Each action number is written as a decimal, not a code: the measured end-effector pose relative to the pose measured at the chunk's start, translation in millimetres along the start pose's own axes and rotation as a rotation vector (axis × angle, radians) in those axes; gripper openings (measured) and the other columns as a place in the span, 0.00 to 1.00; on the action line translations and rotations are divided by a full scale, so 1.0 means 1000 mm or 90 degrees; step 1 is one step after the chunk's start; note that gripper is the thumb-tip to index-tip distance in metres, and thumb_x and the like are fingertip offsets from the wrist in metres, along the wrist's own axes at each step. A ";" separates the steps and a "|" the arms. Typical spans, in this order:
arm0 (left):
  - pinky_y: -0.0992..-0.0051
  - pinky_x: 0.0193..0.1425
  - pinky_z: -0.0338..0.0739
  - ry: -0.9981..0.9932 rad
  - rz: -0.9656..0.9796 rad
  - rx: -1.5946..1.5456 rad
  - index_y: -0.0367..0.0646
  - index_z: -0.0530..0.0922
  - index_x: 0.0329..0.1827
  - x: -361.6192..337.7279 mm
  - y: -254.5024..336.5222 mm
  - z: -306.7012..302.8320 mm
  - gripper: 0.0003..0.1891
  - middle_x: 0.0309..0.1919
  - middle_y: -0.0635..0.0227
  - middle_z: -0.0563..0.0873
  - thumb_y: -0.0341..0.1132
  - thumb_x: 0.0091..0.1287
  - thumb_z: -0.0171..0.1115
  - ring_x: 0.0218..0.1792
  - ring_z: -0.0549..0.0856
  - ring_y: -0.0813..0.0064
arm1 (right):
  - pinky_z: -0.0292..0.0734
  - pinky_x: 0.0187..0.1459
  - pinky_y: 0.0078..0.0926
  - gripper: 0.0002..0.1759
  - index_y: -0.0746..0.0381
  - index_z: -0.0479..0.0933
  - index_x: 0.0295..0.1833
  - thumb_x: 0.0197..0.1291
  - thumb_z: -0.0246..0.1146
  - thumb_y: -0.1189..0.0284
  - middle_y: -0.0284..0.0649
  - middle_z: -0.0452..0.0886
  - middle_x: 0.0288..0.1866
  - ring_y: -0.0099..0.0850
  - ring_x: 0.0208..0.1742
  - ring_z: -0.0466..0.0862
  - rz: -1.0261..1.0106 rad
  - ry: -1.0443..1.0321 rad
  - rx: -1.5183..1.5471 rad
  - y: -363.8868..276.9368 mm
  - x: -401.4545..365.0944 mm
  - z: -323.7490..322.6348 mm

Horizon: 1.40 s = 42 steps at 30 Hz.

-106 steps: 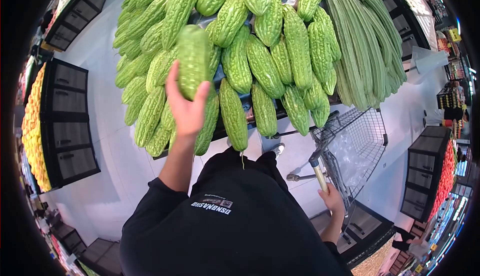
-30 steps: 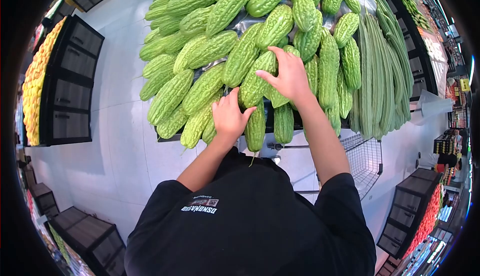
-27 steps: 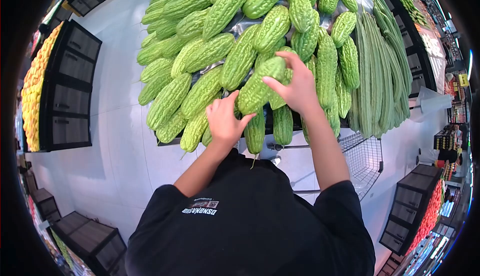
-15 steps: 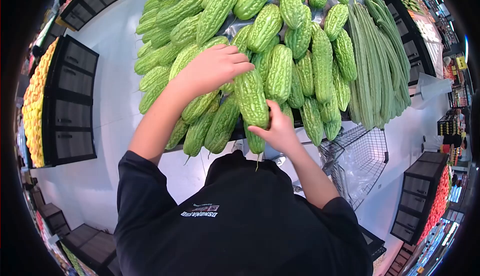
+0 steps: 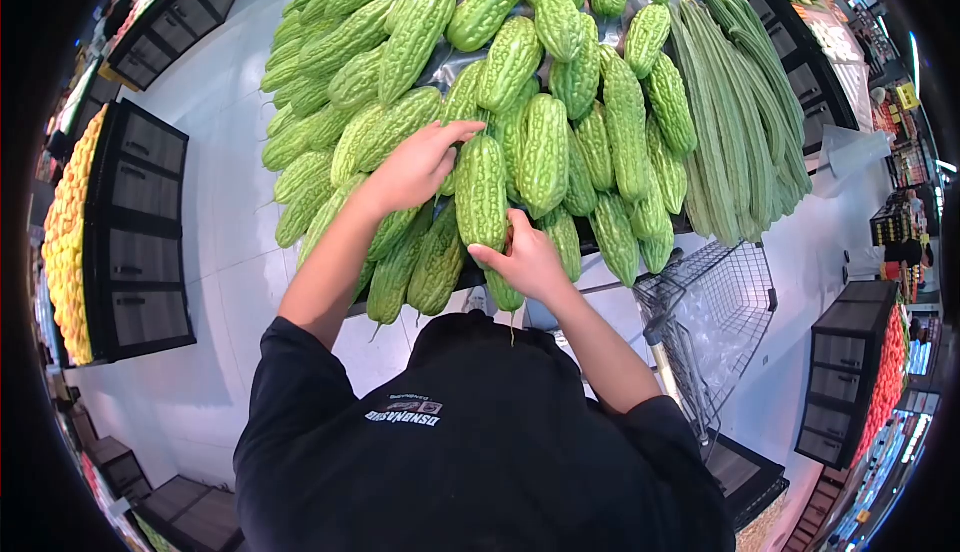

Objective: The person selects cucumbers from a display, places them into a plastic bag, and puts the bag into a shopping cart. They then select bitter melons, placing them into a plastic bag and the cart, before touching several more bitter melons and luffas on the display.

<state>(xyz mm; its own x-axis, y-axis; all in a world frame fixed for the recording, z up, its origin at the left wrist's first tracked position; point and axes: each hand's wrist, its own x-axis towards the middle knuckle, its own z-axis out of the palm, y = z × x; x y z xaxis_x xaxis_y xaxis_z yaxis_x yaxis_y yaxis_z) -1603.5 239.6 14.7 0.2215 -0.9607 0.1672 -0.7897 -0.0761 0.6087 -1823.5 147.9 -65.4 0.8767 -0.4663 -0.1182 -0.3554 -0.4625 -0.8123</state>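
A pale green, bumpy bitter melon [image 5: 482, 192] lies upright in view at the front of the pile, between my two hands. My right hand [image 5: 528, 260] is closed round its lower end, thumb on top and fingers along the right side. At the upper end, my left hand [image 5: 415, 167] has its fingertips on the tip and its thumb along the left side. More bitter melons surround it: one [image 5: 544, 155] just to the right, another [image 5: 437, 260] below my left wrist. The undersides of my fingers are hidden.
Long ridged green gourds [image 5: 735, 132] lie on the right of the stand. A wire shopping cart [image 5: 715, 297] stands below them, near my right elbow. A dark cabinet with yellow fruit [image 5: 75, 232] is across the floor at left; another with red fruit [image 5: 885, 382] is at right.
My left hand has drawn back from over the melon, its fingertips now at the upper tip. My right hand keeps its hold at the lower end. The view has shifted slightly.
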 end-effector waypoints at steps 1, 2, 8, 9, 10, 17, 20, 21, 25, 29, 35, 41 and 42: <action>0.62 0.70 0.72 0.032 0.008 -0.055 0.42 0.70 0.73 0.000 0.001 0.005 0.25 0.61 0.54 0.82 0.25 0.71 0.56 0.63 0.80 0.57 | 0.81 0.41 0.37 0.46 0.72 0.65 0.66 0.55 0.76 0.50 0.49 0.87 0.39 0.42 0.39 0.88 0.001 0.001 -0.001 0.000 0.001 0.003; 0.62 0.70 0.72 0.032 0.009 -0.056 0.42 0.70 0.73 0.001 0.000 0.007 0.25 0.61 0.54 0.82 0.25 0.71 0.56 0.63 0.80 0.57 | 0.81 0.40 0.41 0.45 0.72 0.64 0.63 0.55 0.76 0.50 0.51 0.86 0.37 0.45 0.38 0.88 -0.038 0.030 -0.020 0.000 0.003 0.006; 0.63 0.71 0.70 0.147 0.055 -0.065 0.39 0.72 0.71 0.015 0.003 0.013 0.24 0.63 0.52 0.80 0.32 0.72 0.61 0.64 0.79 0.57 | 0.81 0.32 0.51 0.42 0.72 0.64 0.57 0.55 0.75 0.51 0.59 0.83 0.28 0.59 0.32 0.85 -0.106 0.174 -0.066 -0.010 0.023 0.013; 0.62 0.72 0.69 0.129 0.032 -0.069 0.39 0.71 0.71 0.016 0.000 0.017 0.26 0.64 0.51 0.79 0.33 0.70 0.63 0.65 0.78 0.55 | 0.81 0.33 0.50 0.43 0.73 0.63 0.59 0.55 0.75 0.51 0.58 0.83 0.28 0.59 0.32 0.86 -0.081 0.159 -0.092 -0.007 0.027 0.015; 0.62 0.72 0.69 0.129 0.032 -0.069 0.39 0.71 0.71 0.014 -0.001 0.023 0.26 0.64 0.51 0.79 0.33 0.70 0.63 0.65 0.78 0.55 | 0.81 0.33 0.50 0.45 0.74 0.62 0.62 0.55 0.75 0.52 0.58 0.83 0.28 0.58 0.33 0.86 -0.056 0.144 -0.118 -0.003 0.028 0.016; 0.47 0.77 0.60 0.198 0.038 0.122 0.41 0.67 0.75 0.000 0.012 0.057 0.36 0.66 0.52 0.75 0.40 0.64 0.70 0.68 0.73 0.48 | 0.83 0.34 0.50 0.52 0.78 0.57 0.71 0.57 0.73 0.52 0.61 0.84 0.31 0.57 0.33 0.87 -0.056 0.136 -0.108 -0.001 0.018 0.015; 0.46 0.77 0.59 0.251 0.016 0.178 0.41 0.66 0.75 0.001 0.014 0.069 0.36 0.66 0.54 0.76 0.41 0.65 0.69 0.67 0.74 0.51 | 0.83 0.34 0.49 0.53 0.78 0.56 0.72 0.57 0.74 0.53 0.60 0.84 0.31 0.56 0.33 0.87 -0.049 0.142 -0.077 0.005 0.019 0.023; 0.46 0.77 0.59 0.251 0.015 0.178 0.41 0.66 0.75 0.001 0.013 0.075 0.36 0.66 0.54 0.76 0.41 0.65 0.69 0.67 0.74 0.51 | 0.83 0.34 0.49 0.52 0.78 0.56 0.72 0.57 0.74 0.53 0.59 0.84 0.31 0.56 0.33 0.87 -0.053 0.141 -0.091 0.005 0.019 0.023; 0.46 0.77 0.59 0.266 -0.002 0.276 0.40 0.67 0.75 0.000 0.012 0.089 0.35 0.66 0.55 0.77 0.42 0.66 0.67 0.66 0.76 0.55 | 0.82 0.33 0.47 0.49 0.73 0.60 0.71 0.57 0.73 0.52 0.56 0.85 0.32 0.54 0.32 0.87 -0.076 0.163 -0.176 0.005 0.017 0.017; 0.49 0.75 0.61 0.350 0.019 0.225 0.40 0.71 0.70 -0.007 0.019 0.073 0.28 0.61 0.54 0.79 0.38 0.67 0.65 0.63 0.78 0.54 | 0.74 0.26 0.32 0.32 0.60 0.74 0.62 0.57 0.76 0.59 0.37 0.77 0.22 0.32 0.21 0.79 -0.078 0.195 -0.065 0.002 -0.004 -0.020; 0.58 0.57 0.74 0.477 -0.012 0.040 0.35 0.79 0.51 -0.058 0.027 0.065 0.12 0.46 0.52 0.83 0.24 0.65 0.61 0.48 0.82 0.52 | 0.61 0.26 0.21 0.13 0.63 0.72 0.28 0.68 0.64 0.77 0.32 0.71 0.23 0.20 0.24 0.67 -0.098 0.595 -0.029 0.114 -0.120 -0.123; 0.62 0.42 0.77 0.327 0.078 -0.156 0.35 0.80 0.44 -0.076 0.107 0.121 0.10 0.36 0.55 0.84 0.20 0.60 0.61 0.37 0.83 0.55 | 0.57 0.27 0.21 0.21 0.62 0.69 0.28 0.77 0.57 0.66 0.27 0.66 0.24 0.16 0.27 0.61 0.237 0.731 -0.057 0.213 -0.258 -0.171; 0.62 0.41 0.77 0.294 0.114 -0.192 0.36 0.81 0.44 -0.072 0.125 0.135 0.10 0.36 0.56 0.84 0.19 0.59 0.61 0.37 0.83 0.55 | 0.60 0.28 0.23 0.18 0.64 0.72 0.30 0.75 0.59 0.67 0.30 0.68 0.23 0.19 0.26 0.64 0.299 0.727 -0.114 0.227 -0.279 -0.172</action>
<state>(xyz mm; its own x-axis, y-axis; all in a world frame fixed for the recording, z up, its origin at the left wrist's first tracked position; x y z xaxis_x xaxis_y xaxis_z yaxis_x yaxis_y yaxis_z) -1795.6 262.9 -25.9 0.3791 -0.7307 0.5678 -0.6546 0.2220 0.7227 -2204.5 43.0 -118.5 -0.0974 -0.9605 0.2606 -0.6758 -0.1284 -0.7258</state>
